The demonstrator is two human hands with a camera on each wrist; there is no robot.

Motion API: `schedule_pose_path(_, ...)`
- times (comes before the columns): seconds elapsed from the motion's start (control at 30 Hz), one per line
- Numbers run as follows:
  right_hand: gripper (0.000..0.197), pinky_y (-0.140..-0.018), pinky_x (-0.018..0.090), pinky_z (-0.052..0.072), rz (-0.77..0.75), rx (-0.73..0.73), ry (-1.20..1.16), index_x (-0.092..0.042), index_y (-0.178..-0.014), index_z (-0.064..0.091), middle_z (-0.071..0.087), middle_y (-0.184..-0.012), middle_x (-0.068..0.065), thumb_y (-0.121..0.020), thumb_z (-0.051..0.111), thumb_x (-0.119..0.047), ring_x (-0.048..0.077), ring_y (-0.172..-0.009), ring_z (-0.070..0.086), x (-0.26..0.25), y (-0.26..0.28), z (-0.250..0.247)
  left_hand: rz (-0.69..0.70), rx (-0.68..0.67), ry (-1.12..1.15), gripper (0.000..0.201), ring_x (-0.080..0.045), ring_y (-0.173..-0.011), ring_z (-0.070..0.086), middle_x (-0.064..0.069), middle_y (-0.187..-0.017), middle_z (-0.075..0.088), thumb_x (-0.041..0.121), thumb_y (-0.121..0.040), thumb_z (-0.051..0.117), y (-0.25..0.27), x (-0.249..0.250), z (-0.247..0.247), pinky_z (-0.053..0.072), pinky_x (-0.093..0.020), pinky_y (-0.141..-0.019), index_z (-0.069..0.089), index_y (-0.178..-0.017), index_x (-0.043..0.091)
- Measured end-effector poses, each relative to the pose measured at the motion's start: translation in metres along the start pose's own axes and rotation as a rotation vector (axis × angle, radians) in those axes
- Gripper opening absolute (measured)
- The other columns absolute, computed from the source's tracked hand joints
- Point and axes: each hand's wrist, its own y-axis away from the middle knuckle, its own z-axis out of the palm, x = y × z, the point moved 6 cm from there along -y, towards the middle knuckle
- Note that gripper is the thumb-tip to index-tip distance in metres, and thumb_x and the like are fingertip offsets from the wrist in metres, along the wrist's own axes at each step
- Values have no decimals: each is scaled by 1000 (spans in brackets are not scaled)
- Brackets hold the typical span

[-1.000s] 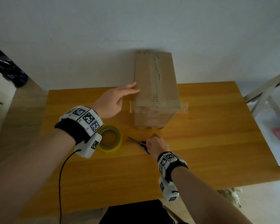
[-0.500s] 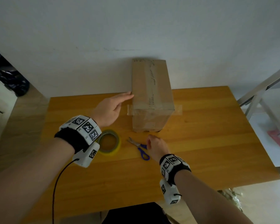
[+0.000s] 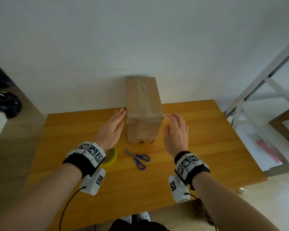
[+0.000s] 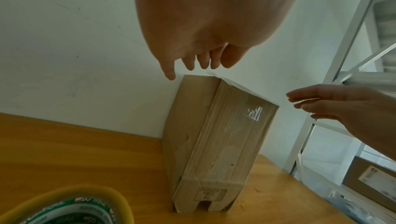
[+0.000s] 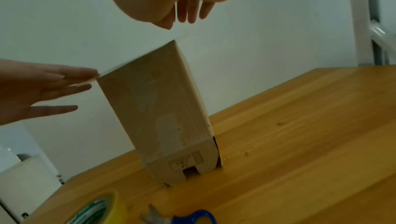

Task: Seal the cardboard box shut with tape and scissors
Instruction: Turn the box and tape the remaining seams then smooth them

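Observation:
A tall brown cardboard box (image 3: 143, 110) stands at the table's back edge against the wall. A clear tape strip (image 4: 235, 85) runs over its near top edge, and both ends stick out past the sides. My left hand (image 3: 117, 120) is open, palm facing the box's left side, fingertips by the left tape end (image 5: 96, 75). My right hand (image 3: 173, 125) is open too, a little off the box's right side, holding nothing. Blue-handled scissors (image 3: 138, 158) lie on the table in front of the box. The yellow tape roll (image 3: 111, 155) lies partly hidden under my left wrist.
The wooden table (image 3: 207, 147) ends at a white wall just behind the box. A white metal shelf frame (image 3: 257, 84) stands to the right, with another carton (image 3: 287, 124) on the floor. A black bag (image 3: 5, 104) sits at far left.
My right hand let go of the scissors and rose to the box's right side. The left hand stayed by the box's left side, now turned palm-in.

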Motion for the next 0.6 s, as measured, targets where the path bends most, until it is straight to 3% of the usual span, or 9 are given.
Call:
schedule_pose_path(0.1,33,-94,36,38,-2,-60,-8,-9,-125,56,54,-126,6,-94,45,-6,22,-112,53,6,-7,2,-9,11,-7,43,-1,-139,7,12,-153,18,23,-100,32,1,0,-1,11,-23,-111,30,-144,22)
schedule_pose_path(0.17,29,-88,35,38,-5,-61,-1,-9,-121,60,57,-122,6,-96,45,-9,24,-107,54,11,-13,2,7,73,-47,39,-10,-139,23,6,-148,32,22,-99,36,1,-1,-8,20,-24,-109,43,-137,20)
schedule_pose_path(0.27,21,-78,34,37,-28,-36,-5,-7,-107,67,61,-106,8,-96,50,-11,27,-94,56,18,-26,0,50,189,-131,30,-19,-111,54,-3,-121,58,24,-94,48,-6,-1,-24,41,-25,-89,61,-120,18)
schedule_pose_path(0.33,15,-73,34,39,-97,-40,-32,-5,-99,68,62,-95,10,-93,55,-9,28,-85,57,17,-33,-2,49,199,-157,25,-15,-88,57,-2,-103,63,26,-89,56,-13,1,-31,42,-19,-71,67,-110,18)
schedule_pose_path(0.4,12,-67,32,42,-146,-61,-61,-4,-95,69,63,-89,10,-90,58,-6,27,-79,57,15,-38,-2,49,177,-185,22,-9,-78,54,0,-96,65,26,-86,60,-19,7,-33,39,-12,-63,70,-103,17)
schedule_pose_path(0.5,12,-61,26,40,-182,-104,-72,-3,-94,71,65,-87,10,-87,61,-3,25,-74,59,13,-44,0,39,143,-214,21,-6,-77,54,2,-96,67,24,-84,63,-27,15,-33,38,-9,-64,70,-102,16)
schedule_pose_path(0.6,10,-58,25,41,-235,-143,-61,-3,-90,71,66,-85,10,-84,64,-1,25,-72,61,14,-50,1,12,112,-213,19,-7,-76,56,2,-95,69,23,-83,64,-32,15,-35,42,-14,-69,71,-100,17)
